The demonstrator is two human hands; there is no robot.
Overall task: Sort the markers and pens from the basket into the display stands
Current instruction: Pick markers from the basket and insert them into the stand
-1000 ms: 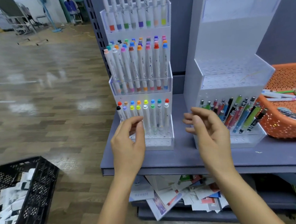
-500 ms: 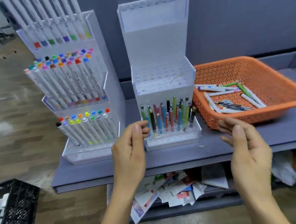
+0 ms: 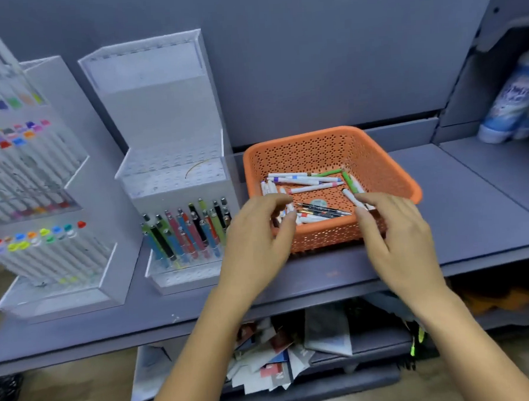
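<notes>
An orange perforated basket [image 3: 387,175] sits on the grey shelf and holds several loose white markers [image 3: 299,180] and dark pens [image 3: 325,211]. My left hand [image 3: 256,243] hovers over the basket's front left corner, fingers curled apart, holding nothing. Over the front right edge is my right hand [image 3: 400,239], also open and empty. Left of the basket stands a clear pen stand [image 3: 170,174] with several coloured pens [image 3: 185,232] in its bottom tier. Further left, a tiered marker stand [image 3: 50,236] is full of white markers with coloured caps.
The grey shelf [image 3: 472,208] runs right past the basket. A blue and white package [image 3: 512,101] stands at the far right in a side bay. Papers and booklets [image 3: 280,352] are piled on the lower shelf. A black crate corner [image 3: 3,395] shows bottom left.
My view has swung right from the marker stand to the basket. Both hands have moved right with it and now hover at the basket's front edge, still empty.
</notes>
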